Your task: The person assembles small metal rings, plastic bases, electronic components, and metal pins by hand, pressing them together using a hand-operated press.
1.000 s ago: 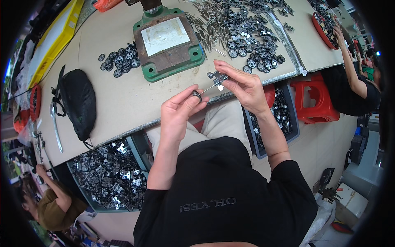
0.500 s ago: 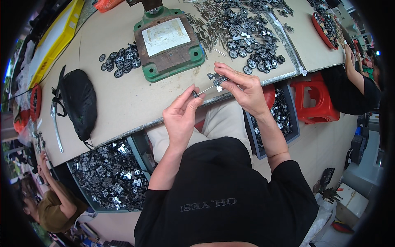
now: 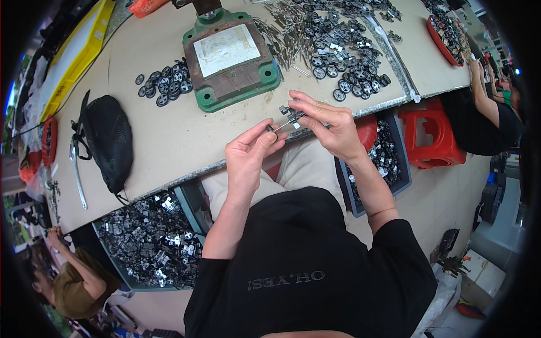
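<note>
Below the table edge (image 3: 186, 169), a grey bin (image 3: 152, 242) on the left is heaped with small dark metal parts, and a second bin (image 3: 389, 163) on the right holds more. Just above that edge, near the green press base (image 3: 231, 62), a small dark metal part (image 3: 291, 114) sits on a thin pin (image 3: 282, 127). The left hand (image 3: 251, 152) pinches the pin's end with its fingers narrow. The right hand (image 3: 329, 124) arches over the part, its fingertips closed on it.

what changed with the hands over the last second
Very little. The left hand has edged slightly closer to the right hand; both still pinch the small metal part and thin pin between them. The green press base and black pouch stayed put.
</note>
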A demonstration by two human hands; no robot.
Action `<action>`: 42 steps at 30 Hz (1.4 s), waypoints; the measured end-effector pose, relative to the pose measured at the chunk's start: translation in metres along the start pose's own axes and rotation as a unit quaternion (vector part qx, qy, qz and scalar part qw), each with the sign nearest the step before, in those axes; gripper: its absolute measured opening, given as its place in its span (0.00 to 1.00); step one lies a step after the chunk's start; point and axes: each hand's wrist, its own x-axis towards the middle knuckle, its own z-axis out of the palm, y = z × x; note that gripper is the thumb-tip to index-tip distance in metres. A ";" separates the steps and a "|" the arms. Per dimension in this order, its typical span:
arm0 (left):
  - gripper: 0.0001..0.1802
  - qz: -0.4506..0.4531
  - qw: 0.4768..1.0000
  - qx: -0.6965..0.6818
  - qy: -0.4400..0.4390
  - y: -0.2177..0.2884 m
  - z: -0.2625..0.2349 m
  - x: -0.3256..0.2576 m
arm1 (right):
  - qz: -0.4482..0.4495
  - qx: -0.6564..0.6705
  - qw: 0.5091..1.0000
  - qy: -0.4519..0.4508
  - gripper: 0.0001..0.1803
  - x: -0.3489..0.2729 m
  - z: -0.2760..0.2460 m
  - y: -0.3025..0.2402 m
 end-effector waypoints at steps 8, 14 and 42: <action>0.17 0.048 0.999 0.022 -0.004 -0.005 0.006 0.000 | 0.031 0.068 0.997 0.003 0.18 -0.006 0.013 0.005; 0.18 0.048 0.998 0.040 0.007 -0.008 0.005 0.001 | 0.088 0.142 0.985 0.049 0.27 -0.009 0.023 0.002; 0.15 -0.049 0.986 -0.135 -0.080 -0.009 0.000 0.010 | 0.072 -0.124 0.986 0.088 0.12 0.011 -0.045 0.044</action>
